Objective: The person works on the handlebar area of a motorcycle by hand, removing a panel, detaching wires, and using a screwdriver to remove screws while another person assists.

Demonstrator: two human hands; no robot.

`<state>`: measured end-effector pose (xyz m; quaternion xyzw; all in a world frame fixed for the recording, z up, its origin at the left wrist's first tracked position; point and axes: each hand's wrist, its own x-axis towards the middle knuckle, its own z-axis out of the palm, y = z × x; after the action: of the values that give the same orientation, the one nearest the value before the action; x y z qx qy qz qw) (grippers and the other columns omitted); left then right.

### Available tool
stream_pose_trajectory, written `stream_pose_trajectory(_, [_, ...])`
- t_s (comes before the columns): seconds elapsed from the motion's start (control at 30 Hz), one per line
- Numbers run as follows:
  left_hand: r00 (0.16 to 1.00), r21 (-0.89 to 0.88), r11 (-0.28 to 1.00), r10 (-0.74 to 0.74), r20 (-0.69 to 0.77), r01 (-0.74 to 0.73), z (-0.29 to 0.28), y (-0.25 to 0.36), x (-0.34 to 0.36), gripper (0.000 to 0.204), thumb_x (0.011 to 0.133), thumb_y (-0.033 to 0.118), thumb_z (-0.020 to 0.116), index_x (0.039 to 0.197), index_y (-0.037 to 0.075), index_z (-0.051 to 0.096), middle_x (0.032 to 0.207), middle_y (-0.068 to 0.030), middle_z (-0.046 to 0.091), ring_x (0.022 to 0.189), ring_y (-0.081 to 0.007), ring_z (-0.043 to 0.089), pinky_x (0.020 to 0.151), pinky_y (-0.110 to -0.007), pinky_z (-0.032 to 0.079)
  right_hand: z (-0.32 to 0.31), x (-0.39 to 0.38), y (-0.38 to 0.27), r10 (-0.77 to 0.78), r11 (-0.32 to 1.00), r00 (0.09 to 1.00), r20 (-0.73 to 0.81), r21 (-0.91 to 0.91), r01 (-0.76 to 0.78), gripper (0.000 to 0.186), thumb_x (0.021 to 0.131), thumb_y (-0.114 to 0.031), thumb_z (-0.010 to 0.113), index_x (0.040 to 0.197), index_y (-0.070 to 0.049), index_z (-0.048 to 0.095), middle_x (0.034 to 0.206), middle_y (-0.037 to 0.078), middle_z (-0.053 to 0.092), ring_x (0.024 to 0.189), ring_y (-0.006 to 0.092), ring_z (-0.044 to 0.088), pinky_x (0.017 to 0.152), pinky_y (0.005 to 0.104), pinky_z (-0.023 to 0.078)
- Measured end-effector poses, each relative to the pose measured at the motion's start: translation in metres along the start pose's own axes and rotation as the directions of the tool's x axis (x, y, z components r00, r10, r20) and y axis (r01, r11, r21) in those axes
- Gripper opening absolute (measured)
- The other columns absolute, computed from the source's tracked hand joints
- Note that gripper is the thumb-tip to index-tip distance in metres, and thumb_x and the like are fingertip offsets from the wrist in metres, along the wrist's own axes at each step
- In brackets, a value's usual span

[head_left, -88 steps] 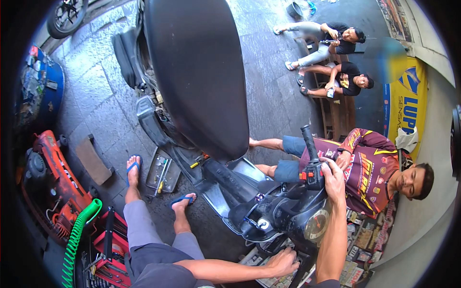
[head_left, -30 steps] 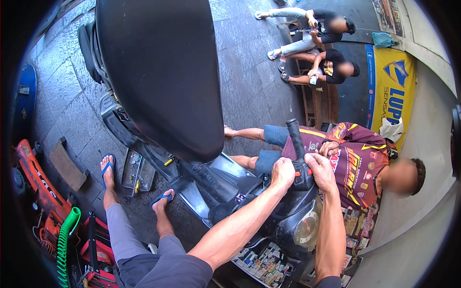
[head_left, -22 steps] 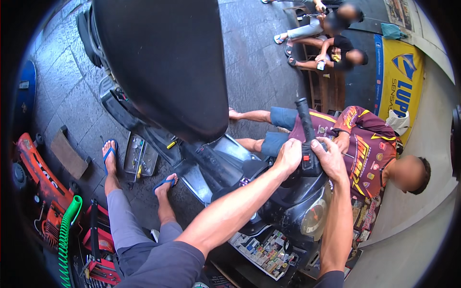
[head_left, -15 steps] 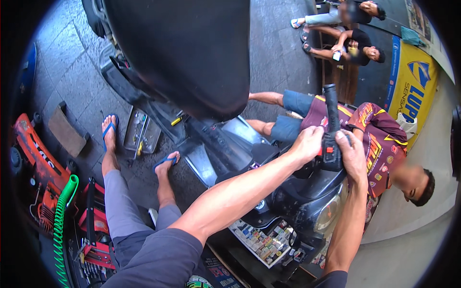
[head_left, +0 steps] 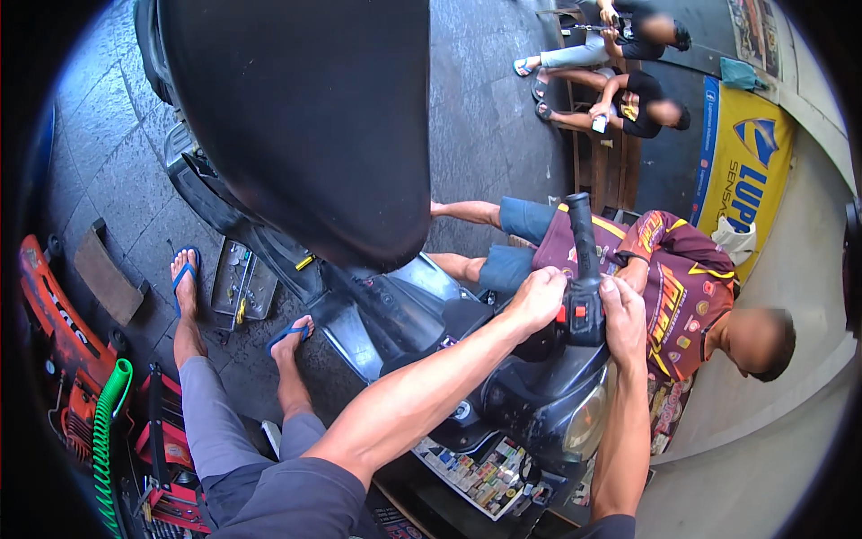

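Note:
A scooter's handlebar grip (head_left: pixel 582 220) rises from a black switch housing (head_left: pixel 588 319) with red buttons, above a dark cowl and round gauge. My right hand (head_left: pixel 626 319) wraps the housing's right side, thumb on it. My left hand (head_left: pixel 539 298) is closed at the housing's left side; whatever its fingertips pinch is hidden. The large black seat (head_left: pixel 296 117) stands raised over the scooter's body, with the silver-edged footboard area (head_left: pixel 359 350) below it.
A seated person (head_left: pixel 682 296) in a maroon shirt is just beyond the handlebar; two people (head_left: pixel 642 103) sit on a bench. A metal parts tray (head_left: pixel 242 278), orange machine (head_left: pixel 67 323), green coiled hose (head_left: pixel 106 440), red toolbox (head_left: pixel 166 431) and curved metal piece (head_left: pixel 108 269) lie leftward.
My left hand has risen from below the gauge to the switch housing beside my right hand, which stays there. In the last half second the view has shifted slightly; both hands keep their places.

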<state>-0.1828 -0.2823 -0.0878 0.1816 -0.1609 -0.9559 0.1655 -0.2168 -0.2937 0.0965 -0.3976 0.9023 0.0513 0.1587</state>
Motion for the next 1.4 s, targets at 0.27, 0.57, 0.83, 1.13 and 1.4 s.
stream_pose_trajectory(0.27, [0.913,0.218,0.952,0.117,0.39,-0.215,-0.094,-0.042,-0.059,0.039,0.088,0.008,0.055,0.124,-0.001,0.066,0.112,-0.0117,0.068,0.107,-0.023,0.066,0.096,-0.037,0.051,0.012,-0.033,-0.053,0.115,0.977,0.988,-0.105,-0.166,-0.132,0.034,0.09,-0.027,0.076,0.104,0.002,0.064,0.09,0.009,0.066,0.083,0.0146,0.062,0.078,0.0318,0.05])
stream_pose_trajectory(0.57, [0.826,0.437,0.773,0.192,0.53,-0.46,-0.094,-0.032,-0.125,0.028,0.087,0.01,0.069,0.114,0.003,0.072,0.118,-0.0125,0.063,0.114,-0.032,0.062,0.099,-0.041,0.051,0.0,-0.043,-0.033,0.056,0.997,0.992,-0.113,-0.05,-0.062,0.058,0.089,-0.021,0.073,0.136,0.007,0.054,0.122,0.017,0.063,0.116,0.0215,0.06,0.103,0.0346,0.044])
stream_pose_trajectory(0.83, [0.861,0.648,0.624,0.084,0.501,-0.438,-0.071,-0.009,-0.122,0.011,0.088,0.005,0.064,0.098,0.0,0.065,0.099,-0.0186,0.063,0.099,-0.0401,0.065,0.081,-0.049,0.052,-0.04,-0.127,-0.041,-0.024,0.999,0.983,-0.18,-0.04,0.017,0.065,0.086,-0.032,0.074,0.135,0.006,0.054,0.127,0.018,0.058,0.118,0.0272,0.059,0.102,0.0388,0.045])
stream_pose_trajectory(1.13, [0.825,0.589,0.764,0.139,-0.547,0.262,-0.155,-0.067,-0.12,0.026,0.09,0.021,0.055,0.092,-0.003,0.065,0.086,-0.0268,0.069,0.087,-0.0429,0.07,0.081,-0.049,0.054,-0.075,-0.272,0.026,0.388,0.916,0.849,-0.358,0.254,-0.311,0.067,0.094,-0.037,0.071,0.139,0.008,0.05,0.132,0.016,0.058,0.12,0.0245,0.058,0.107,0.0379,0.043])
stream_pose_trajectory(1.4, [0.866,0.88,0.232,0.198,-0.459,0.414,-0.255,-0.076,-0.233,0.025,0.086,0.025,0.066,0.091,0.001,0.066,0.096,-0.0255,0.07,0.089,-0.044,0.07,0.082,-0.051,0.055,-0.036,-0.35,0.066,0.609,0.758,0.702,-0.369,0.532,-0.378,0.056,0.091,-0.031,0.074,0.13,0.006,0.057,0.119,0.01,0.06,0.105,0.018,0.059,0.092,0.0308,0.05])
